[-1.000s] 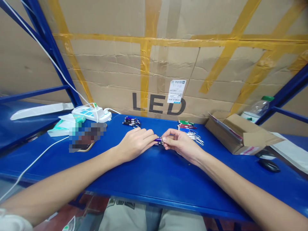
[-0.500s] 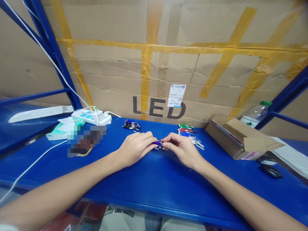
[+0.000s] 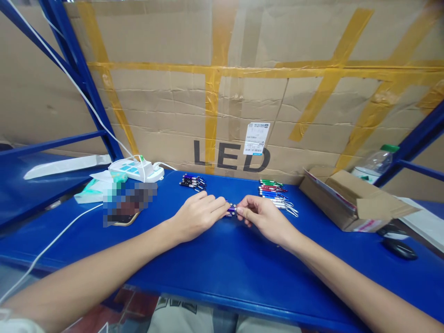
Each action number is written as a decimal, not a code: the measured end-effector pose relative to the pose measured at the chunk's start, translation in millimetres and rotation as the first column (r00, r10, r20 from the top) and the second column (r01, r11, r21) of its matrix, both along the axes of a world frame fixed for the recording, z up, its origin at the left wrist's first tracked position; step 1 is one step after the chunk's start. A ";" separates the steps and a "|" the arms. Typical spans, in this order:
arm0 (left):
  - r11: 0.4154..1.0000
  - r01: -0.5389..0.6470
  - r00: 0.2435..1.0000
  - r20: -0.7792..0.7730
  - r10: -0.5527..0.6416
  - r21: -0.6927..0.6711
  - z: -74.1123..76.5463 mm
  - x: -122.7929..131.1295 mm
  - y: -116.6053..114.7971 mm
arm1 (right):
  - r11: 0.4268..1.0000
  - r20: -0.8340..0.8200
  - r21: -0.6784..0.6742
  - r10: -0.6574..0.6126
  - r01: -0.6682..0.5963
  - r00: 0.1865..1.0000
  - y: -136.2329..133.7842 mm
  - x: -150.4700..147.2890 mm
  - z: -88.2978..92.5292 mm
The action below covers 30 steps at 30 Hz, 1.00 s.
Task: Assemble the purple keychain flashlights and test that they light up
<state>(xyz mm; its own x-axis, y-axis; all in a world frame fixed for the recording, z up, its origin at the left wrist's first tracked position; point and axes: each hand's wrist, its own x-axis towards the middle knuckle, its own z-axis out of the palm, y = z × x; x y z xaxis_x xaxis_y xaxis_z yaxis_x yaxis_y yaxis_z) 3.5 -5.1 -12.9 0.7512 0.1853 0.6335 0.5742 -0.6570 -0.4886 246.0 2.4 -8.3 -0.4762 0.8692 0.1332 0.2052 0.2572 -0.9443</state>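
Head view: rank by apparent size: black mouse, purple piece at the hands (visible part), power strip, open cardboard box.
1. Open cardboard box
2. Power strip
3. Black mouse
4. Purple piece, visible part only; full size hidden

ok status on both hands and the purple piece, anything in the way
Left hand closed on purple piece, hiding much of it. Right hand at its exposed end, exact grip unclear. Open carton off to the right, apart from both hands.

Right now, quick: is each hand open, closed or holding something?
Left hand: closed over a small purple tube.
Right hand: pinched closed at the tube's end; what it grips, if anything, is hidden.
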 end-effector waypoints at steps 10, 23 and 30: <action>0.998 0.022 1.000 -0.016 -0.021 0.057 1.0 2.3 -0.9 | 0.927 -0.118 -0.372 -0.005 -0.039 0.993 -0.6 -1.6 -2.3; 0.990 -0.007 0.995 0.095 0.021 -0.141 0.8 2.0 0.8 | 0.999 -0.141 0.039 -0.007 0.013 0.990 2.4 -2.6 -4.0; 0.985 0.017 0.994 0.107 0.002 -0.173 -1.5 0.2 2.5 | 0.994 -0.025 0.106 -0.011 0.014 1.000 3.5 0.9 -2.4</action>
<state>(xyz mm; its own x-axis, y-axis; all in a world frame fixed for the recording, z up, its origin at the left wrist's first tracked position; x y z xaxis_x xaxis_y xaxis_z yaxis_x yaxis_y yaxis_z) 3.7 -2.6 -14.4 0.6827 0.2939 0.6690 0.6118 -0.7306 -0.3034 246.9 5.9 -10.6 -0.4609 0.8554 0.2363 0.1865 0.3537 -0.9166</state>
